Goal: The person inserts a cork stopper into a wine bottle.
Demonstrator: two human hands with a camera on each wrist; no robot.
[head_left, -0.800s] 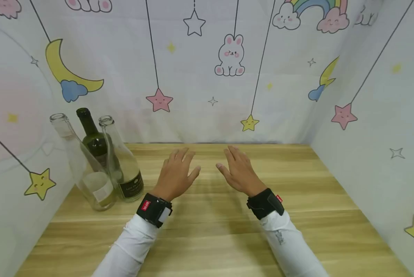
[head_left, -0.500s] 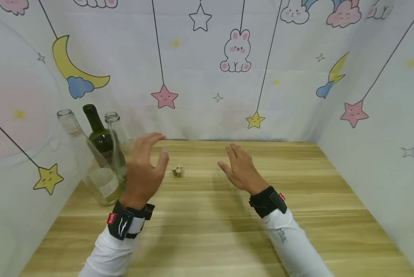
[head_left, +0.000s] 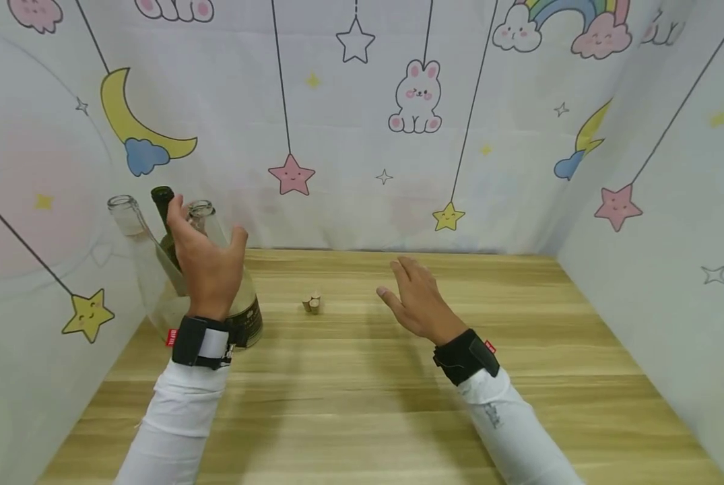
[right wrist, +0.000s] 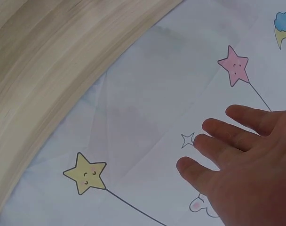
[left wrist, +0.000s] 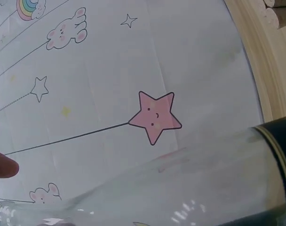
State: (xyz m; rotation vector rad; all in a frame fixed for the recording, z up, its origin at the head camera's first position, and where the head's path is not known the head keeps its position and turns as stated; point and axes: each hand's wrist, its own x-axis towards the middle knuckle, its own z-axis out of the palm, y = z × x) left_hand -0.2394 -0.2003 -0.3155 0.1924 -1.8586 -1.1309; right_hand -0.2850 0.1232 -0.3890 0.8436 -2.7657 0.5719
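My left hand is raised at the bottles, its thumb and fingers spread with a gap between them. Right by it stands a clear glass bottle with a black label; the hand hides part of it in the head view. The left wrist view shows this bottle running along the bottom, near a fingertip. Behind the hand are a dark green wine bottle and another clear bottle, both partly covered. Over the table, my right hand holds nothing, its fingers extended.
Several small brown cylinders that look like corks stand together on the wooden table, between the hands. Printed white cloth walls close off the back and both sides. The bottles crowd the left wall.
My left hand has moved left and upward from mid-table to the bottles, uncovering the small cylinders. My right hand stays about where it was. The head view has shifted slightly.
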